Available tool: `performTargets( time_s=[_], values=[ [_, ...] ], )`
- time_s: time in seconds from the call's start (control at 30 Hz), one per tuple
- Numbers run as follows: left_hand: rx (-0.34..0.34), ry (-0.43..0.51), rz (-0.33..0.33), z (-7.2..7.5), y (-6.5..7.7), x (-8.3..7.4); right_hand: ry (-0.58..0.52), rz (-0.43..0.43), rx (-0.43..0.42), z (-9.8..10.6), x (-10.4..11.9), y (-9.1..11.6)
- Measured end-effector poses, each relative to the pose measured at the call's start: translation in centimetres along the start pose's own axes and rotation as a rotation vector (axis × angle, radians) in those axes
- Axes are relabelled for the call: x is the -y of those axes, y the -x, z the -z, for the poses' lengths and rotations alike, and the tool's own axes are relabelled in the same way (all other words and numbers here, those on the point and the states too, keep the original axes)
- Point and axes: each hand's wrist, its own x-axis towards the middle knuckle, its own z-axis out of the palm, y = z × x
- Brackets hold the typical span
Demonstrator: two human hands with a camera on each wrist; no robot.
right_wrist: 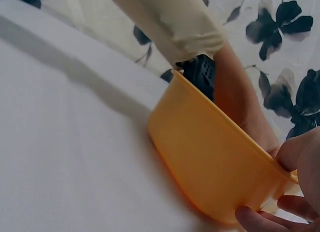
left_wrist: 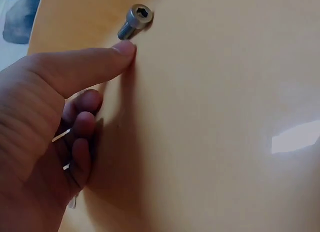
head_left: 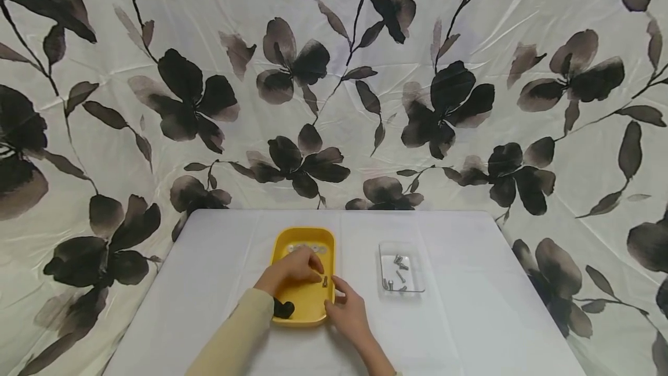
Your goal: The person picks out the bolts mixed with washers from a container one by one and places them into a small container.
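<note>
In the head view my left hand (head_left: 296, 266) is inside a yellow tray (head_left: 304, 326). A socket head screw (head_left: 325, 281) lies in the tray just right of the fingers. The left wrist view shows the thumb stretched out, its tip right at the threaded end of the screw (left_wrist: 135, 20), and the other fingers loosely curled near the tray floor. My right hand (head_left: 348, 311) holds the tray's right side. In the right wrist view, its thumb is at the rim of the tray (right_wrist: 210, 142) and its fingers press the outer wall.
Several small pale discs (head_left: 315, 248) lie at the tray's far end. Right of the tray stands a clear plastic box (head_left: 387, 252) with several screws (head_left: 400, 275) in it. A black device (right_wrist: 202, 74) sits on the left wrist. A floral cloth hangs behind the white table (head_left: 459, 306).
</note>
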Motion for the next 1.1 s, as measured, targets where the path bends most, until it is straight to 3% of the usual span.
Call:
performTargets(
  time_s=[0.1,0.27,0.4,0.8,1.1],
  values=[
    [-0.004,-0.004,-0.002,0.01,-0.23,0.13,-0.007,0.000,-0.003,0.10,-0.05,-0.24],
    [0.006,-0.033,-0.092,-0.25,-0.61,0.15,-0.008,0.022,-0.013,0.20,-0.22,-0.28],
    [0.027,-0.047,-0.119,-0.48,-0.72,-0.05,-0.008,0.041,-0.010,0.26,-0.24,-0.11],
    [-0.008,-0.021,-0.108,-0.21,-0.83,-0.22,0.004,0.046,-0.008,0.44,-0.13,-0.45],
    [-0.039,0.024,-0.040,-0.37,-0.48,0.21,-0.004,-0.019,0.004,0.34,-0.18,-0.20]
  ],
)
